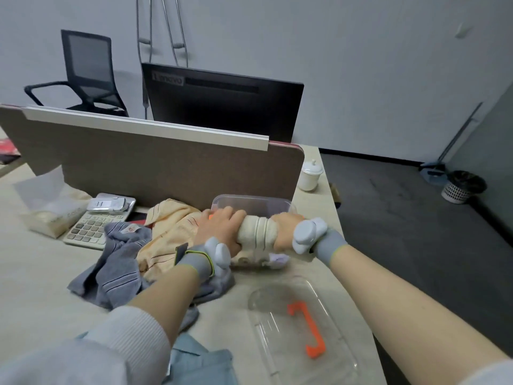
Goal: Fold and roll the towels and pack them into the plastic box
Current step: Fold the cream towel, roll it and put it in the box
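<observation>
Just before the plastic box (251, 202), left hand (220, 227) and right hand (286, 232) grip one rolled cream towel (258, 232); two loose towels, yellow (169, 229) and grey (116, 268), lie left.

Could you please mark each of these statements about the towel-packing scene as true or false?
1. Both hands grip the rolled cream towel, the left hand at one end and the right hand at the other. True.
2. The plastic box stands at the near desk edge. False: it stands by the desk divider, just beyond the hands.
3. The clear lid with its orange handle lies on the desk, off the box. True.
4. The grey towel is rolled up. False: it lies crumpled beside the yellow towel.
5. The calculator lies right of the box. False: it lies left.
</observation>
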Motion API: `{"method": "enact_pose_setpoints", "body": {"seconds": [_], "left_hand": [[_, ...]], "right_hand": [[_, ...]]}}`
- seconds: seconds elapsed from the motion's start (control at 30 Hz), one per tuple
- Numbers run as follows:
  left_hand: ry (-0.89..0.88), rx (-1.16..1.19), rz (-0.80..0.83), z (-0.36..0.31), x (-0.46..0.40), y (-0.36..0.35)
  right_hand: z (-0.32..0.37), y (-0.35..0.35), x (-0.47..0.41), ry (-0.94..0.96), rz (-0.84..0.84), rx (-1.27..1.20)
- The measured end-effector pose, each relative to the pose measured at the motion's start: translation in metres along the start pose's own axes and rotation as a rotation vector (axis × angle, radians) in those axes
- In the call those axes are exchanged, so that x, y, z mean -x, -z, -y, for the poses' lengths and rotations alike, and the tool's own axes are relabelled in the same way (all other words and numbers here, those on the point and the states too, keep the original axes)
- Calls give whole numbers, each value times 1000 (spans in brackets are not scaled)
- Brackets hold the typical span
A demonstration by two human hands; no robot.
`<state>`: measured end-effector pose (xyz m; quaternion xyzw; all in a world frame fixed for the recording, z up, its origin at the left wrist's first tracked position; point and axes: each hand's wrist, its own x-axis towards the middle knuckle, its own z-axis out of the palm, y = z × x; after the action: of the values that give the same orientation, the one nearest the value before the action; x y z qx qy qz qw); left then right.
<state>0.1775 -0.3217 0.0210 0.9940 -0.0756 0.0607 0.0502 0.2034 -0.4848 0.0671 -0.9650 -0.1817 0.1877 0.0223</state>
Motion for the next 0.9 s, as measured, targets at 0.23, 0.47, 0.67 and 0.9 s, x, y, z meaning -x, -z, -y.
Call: {"method": "enact_pose_setpoints", "body": {"seconds": [0.23,0.47,0.67,0.9], "left_hand": [[15,-65,-143,13,-37,16],[42,-130,285,26,-55,-53],[83,-180,532,29,-66,-73],[67,-239,498,26,-66,-74]], "right_hand": [[-3,9,-37,26,-365,127],[-24,-57,-90,70,-59,93],[-24,-74,-117,-49,208,-54],[-20,-92,-134,-81,279,-59]]}}
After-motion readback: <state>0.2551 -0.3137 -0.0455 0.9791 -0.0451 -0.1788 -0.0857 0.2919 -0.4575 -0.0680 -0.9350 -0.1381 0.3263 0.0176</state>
